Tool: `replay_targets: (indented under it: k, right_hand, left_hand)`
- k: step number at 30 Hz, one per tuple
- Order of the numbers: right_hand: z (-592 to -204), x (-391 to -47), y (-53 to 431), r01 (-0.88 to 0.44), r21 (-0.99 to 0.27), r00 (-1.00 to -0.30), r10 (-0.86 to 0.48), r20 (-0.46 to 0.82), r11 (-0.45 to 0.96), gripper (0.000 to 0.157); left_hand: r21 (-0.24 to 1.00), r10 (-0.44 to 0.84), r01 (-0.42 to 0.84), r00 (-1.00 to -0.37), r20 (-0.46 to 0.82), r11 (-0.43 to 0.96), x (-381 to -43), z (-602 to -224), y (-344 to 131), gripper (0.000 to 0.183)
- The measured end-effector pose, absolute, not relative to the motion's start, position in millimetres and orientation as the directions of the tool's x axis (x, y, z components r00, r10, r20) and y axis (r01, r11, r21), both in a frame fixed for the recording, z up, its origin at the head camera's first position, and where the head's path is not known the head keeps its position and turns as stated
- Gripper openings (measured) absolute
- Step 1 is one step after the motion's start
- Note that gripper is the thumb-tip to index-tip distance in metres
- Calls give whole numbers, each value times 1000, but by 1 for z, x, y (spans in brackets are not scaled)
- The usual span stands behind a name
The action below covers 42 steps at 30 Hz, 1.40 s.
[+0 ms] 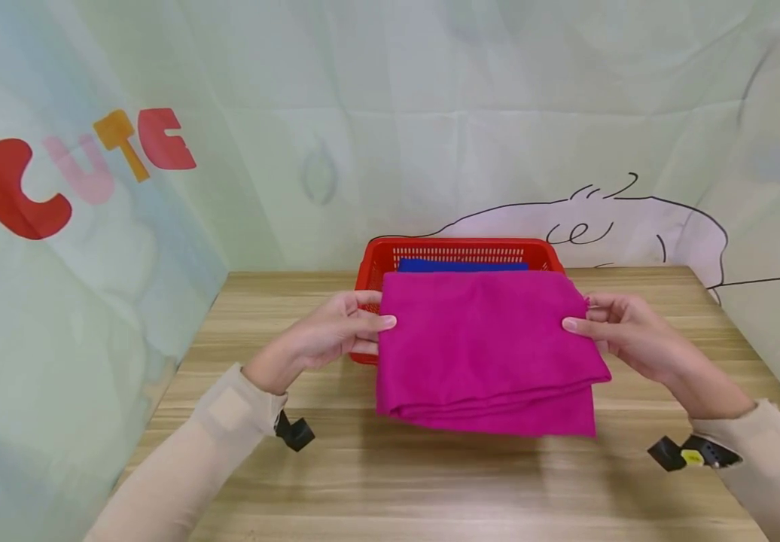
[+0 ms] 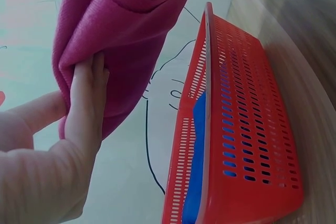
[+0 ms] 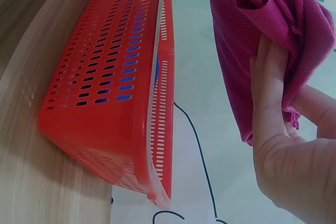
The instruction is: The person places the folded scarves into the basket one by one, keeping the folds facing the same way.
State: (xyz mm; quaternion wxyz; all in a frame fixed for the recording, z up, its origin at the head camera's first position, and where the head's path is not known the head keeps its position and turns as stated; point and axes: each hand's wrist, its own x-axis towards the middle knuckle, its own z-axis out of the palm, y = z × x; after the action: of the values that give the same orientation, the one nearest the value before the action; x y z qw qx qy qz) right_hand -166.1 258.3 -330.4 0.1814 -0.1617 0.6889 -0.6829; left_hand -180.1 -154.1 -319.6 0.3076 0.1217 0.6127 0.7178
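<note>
A folded magenta cloth (image 1: 485,339) hangs between my two hands, in front of and above a red plastic basket (image 1: 371,265). My left hand (image 1: 336,327) pinches its left edge, thumb on the near face and fingers behind. At the right edge my right hand (image 1: 634,331) grips it the same way, beside a small fringe. The layers sag along the lower edge. Inside the basket lies a blue cloth (image 1: 461,266), mostly hidden in the head view. Both wrist views show the magenta cloth (image 2: 121,40) held apart from the basket (image 3: 105,66), over its open top.
The basket stands on a wood-grain table (image 1: 471,489) near its back edge. Behind and to the left hangs a pale printed curtain (image 1: 281,150) with large letters and line drawings. A black strap mount (image 1: 295,433) sits at each wrist.
</note>
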Motion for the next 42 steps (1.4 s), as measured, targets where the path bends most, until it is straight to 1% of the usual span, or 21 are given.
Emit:
replay_targets:
  k: [12, 24, 34, 39, 42]
  right_hand:
    - [-326, -174, 258, 10, -1000, -863, -505, -14, 9, 28]
    - [-322, -181, 258, 16, -1000, -868, -496, -16, 4, 27]
    - [-319, -186, 259, -11, -999, -873, -488, -7, 34, 23]
    - [-318, -190, 258, -11, -1000, -866, -500, 5, 7, 24]
    - [-318, -193, 257, -6, -1000, -872, -489, 3, 3, 19]
  left_hand:
    - [959, 580, -278, -789, -203, -44, -186, -317, -155, 48]
    - [960, 576, -276, -794, -195, -55, -191, -315, -154, 46]
    - [959, 548, -281, -809, -215, -39, -196, -312, -154, 54]
    - [960, 537, -279, -815, -219, -32, -200, -311, -154, 58]
    - [960, 533, -280, -816, -223, -27, -203, -311, -155, 59]
